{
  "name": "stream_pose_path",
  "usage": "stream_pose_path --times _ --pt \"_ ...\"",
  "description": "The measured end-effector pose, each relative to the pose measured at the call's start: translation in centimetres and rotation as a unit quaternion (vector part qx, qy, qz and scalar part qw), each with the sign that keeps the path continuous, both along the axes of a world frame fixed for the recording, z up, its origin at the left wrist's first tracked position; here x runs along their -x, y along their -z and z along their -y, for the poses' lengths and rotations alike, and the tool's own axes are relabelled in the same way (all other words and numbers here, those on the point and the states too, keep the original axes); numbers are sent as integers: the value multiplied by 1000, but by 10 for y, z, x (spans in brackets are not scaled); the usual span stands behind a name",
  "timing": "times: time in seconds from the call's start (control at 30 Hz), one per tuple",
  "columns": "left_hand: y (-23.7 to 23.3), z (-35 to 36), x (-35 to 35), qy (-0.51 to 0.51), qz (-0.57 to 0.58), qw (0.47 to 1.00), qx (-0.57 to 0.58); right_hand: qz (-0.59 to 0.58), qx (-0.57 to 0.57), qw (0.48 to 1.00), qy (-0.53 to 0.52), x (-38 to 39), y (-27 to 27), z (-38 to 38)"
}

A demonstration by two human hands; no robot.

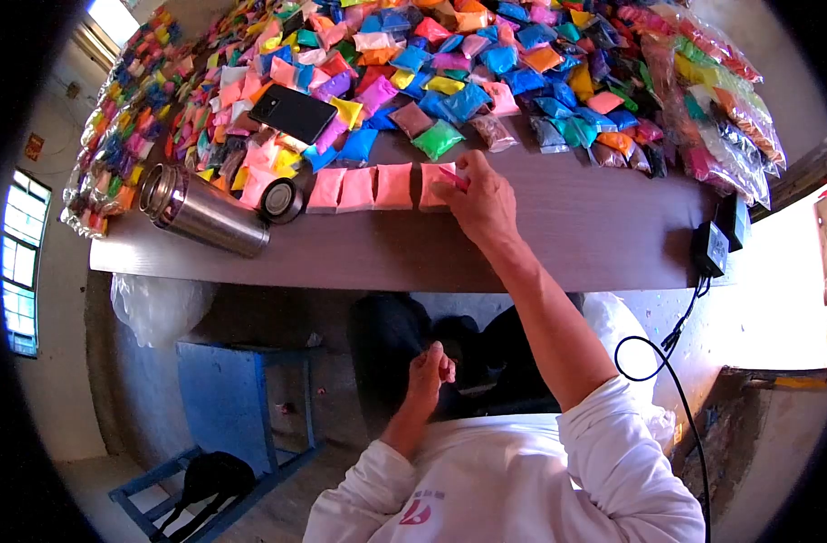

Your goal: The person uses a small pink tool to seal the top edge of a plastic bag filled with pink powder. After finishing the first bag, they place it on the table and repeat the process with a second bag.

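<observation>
My right hand point(486, 201) reaches over the table with its fingers pinched on a small bright pink object point(455, 179), whose kind is partly hidden by the fingers. Beneath those fingertips lies a pale pink packet point(434, 192), partly covered. To its left, several more pink packets point(394, 186) lie flat side by side in a row. My left hand point(431, 366) hangs over my lap below the table edge, fingers curled closed; whether anything is inside cannot be made out.
A large heap of colourful packets point(449, 59) covers the table's far side, with a black phone point(294, 113) on top. At left a steel flask point(205, 210) lies tilted by a black lid point(281, 200). A black power adapter point(710, 249) sits at the right edge; a blue stool point(221, 389) stands below.
</observation>
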State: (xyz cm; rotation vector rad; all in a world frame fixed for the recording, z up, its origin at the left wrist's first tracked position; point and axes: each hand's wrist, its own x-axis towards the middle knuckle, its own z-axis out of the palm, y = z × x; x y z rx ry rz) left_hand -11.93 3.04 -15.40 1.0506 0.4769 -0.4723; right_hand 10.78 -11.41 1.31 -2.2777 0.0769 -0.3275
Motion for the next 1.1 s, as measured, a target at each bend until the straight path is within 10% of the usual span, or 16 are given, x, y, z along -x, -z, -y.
stream_pose_path --times 0.43,0.6,1.1 --pt "-9 7 -9 22 -33 999 -1 66 -24 996 -49 -25 10 11" --pt "4 3 -9 34 -35 999 -24 191 -23 974 116 -67 -5 50" --pt "9 -3 -12 25 -54 998 17 35 99 984 145 -142 -4 79"
